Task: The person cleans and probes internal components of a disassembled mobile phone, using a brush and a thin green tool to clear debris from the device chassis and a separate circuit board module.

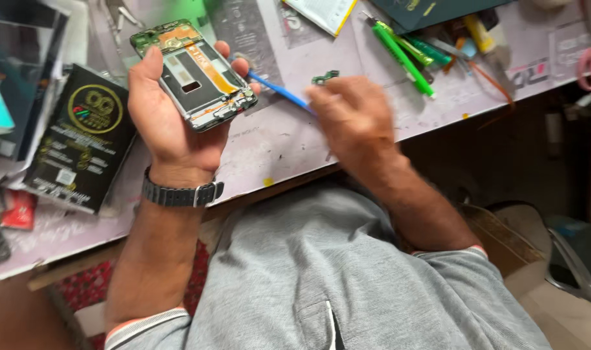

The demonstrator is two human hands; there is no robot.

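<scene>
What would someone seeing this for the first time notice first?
Most striking is the opened phone, its back off and its orange and green insides showing, held in the left hand above the pinkish workbench. Just right of it, the blurred right hand holds a small green part and a blue tool. At the bench's far edge lie bright green pens.

I see open table between my left hand and right hand; a hand could pass there. A blue tool crosses that gap's far side. To the left a black box blocks the way. Far right, green pens and loose tools crowd the surface. The near edge by my right hand lies bare.
</scene>
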